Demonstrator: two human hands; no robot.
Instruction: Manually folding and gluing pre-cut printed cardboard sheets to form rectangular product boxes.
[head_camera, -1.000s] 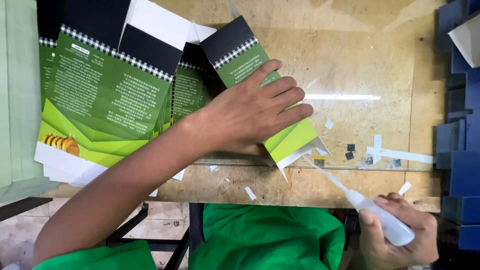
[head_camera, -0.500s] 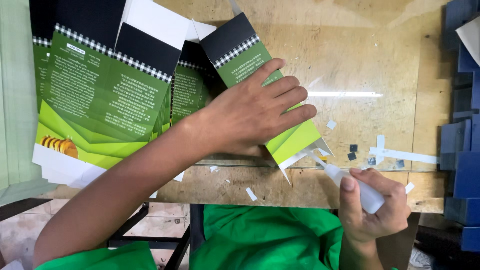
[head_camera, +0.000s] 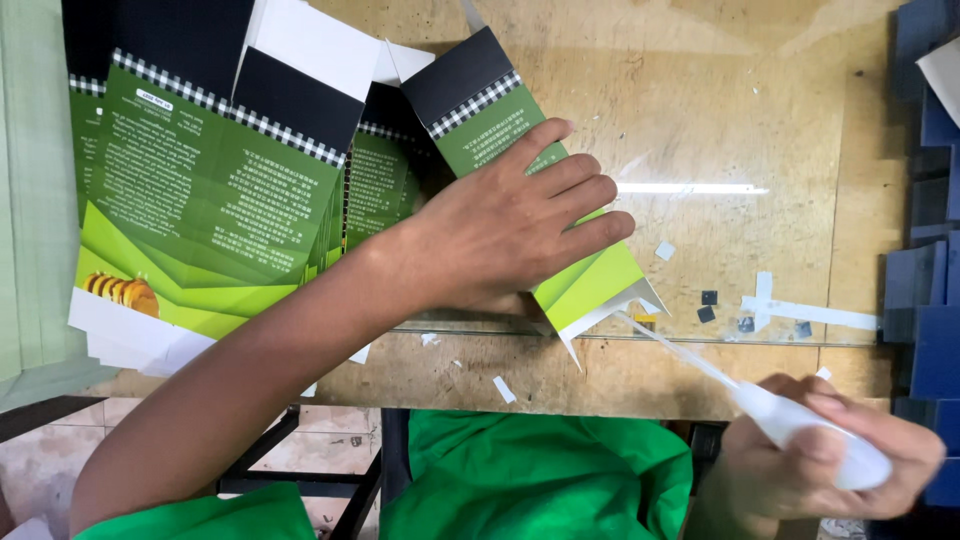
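Note:
My left hand (head_camera: 520, 225) lies flat, fingers spread, on a flattened green and black printed carton (head_camera: 590, 280) and presses it against the wooden table (head_camera: 700, 110). My right hand (head_camera: 815, 465) grips a white squeeze bottle (head_camera: 800, 420) near the table's front edge. The bottle's long thin nozzle (head_camera: 665, 345) points up and left, and its tip touches the carton's white flap at the lower right corner.
A fanned stack of the same flat cartons (head_camera: 210, 190) covers the table's left side. A glass sheet (head_camera: 760, 200) lies on the table top, with paper scraps (head_camera: 790, 310) and small dark bits on it. Dark blue boxes (head_camera: 930, 250) stand along the right edge.
My right hand with the bottle moved up to the carton's corner, then drew back lower and to the right while the nozzle tip stayed at the flap. My left hand has not moved.

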